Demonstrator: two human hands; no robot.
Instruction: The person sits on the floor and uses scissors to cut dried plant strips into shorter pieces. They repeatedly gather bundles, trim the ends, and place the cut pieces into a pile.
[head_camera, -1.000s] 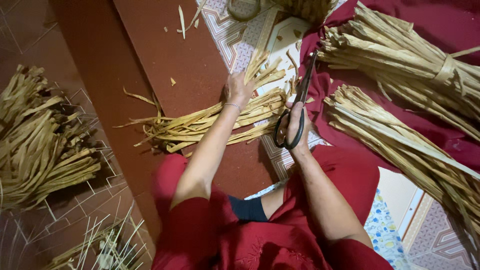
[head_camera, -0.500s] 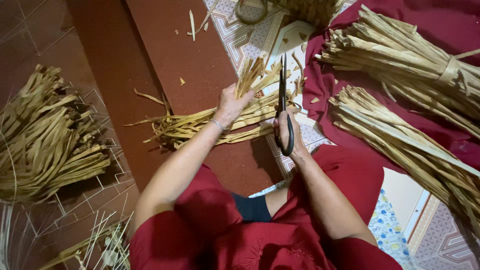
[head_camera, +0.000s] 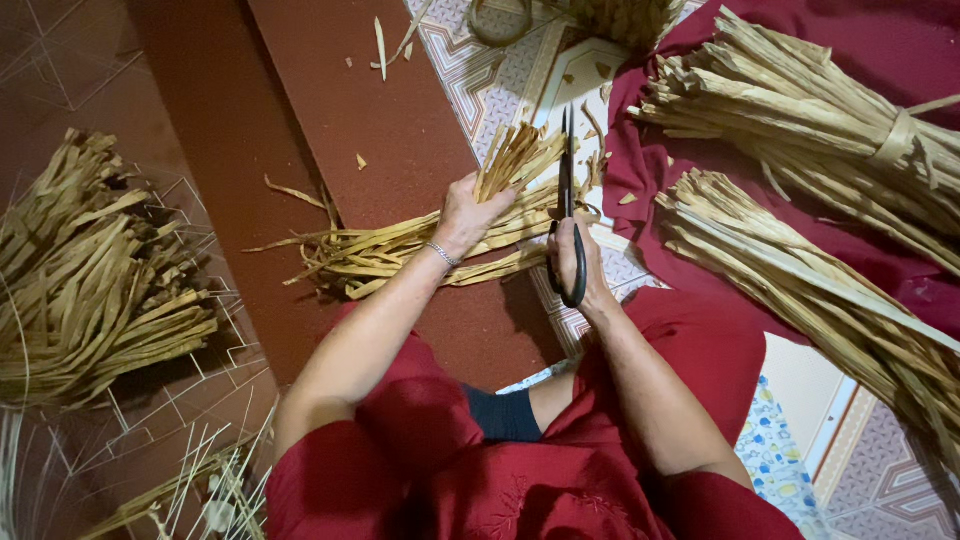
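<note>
Head view, floor-level work, red mat (head_camera: 330, 120) over patterned tile (head_camera: 490, 70).

Largest first: tied bundle (head_camera: 820, 120) upper rt on maroon cloth (head_camera: 900, 40), bound w/ a strip band, ends look even. Second bundle (head_camera: 830, 300) just below it, laid diagonal, no tie seen. Loose heap (head_camera: 90, 270) far left, well apart from hands, ends ragged.

Work bunch (head_camera: 420, 245) at centre, lying across mat edge; tail end frayed to the left, near end fanned upward beside blades.

Left hand (head_camera: 468, 212) closed round work bunch near its cut end, firm wrap. Right hand (head_camera: 578, 262) w/ fingers through loops of black scissors (head_camera: 568, 205); blades pointing away, close to shut, touching or just beside bunch tips. Can't tell if strips sit betw. blades.

Offcuts (head_camera: 385, 45) scattered on mat + cloth, small.

Progress, est.: two bundles appear finished, one tied. Current bunch mid-trim, end not yet even. Left heap apparently untouched, so prob. well under half done. Tying of second bundle also outstanding.
</note>
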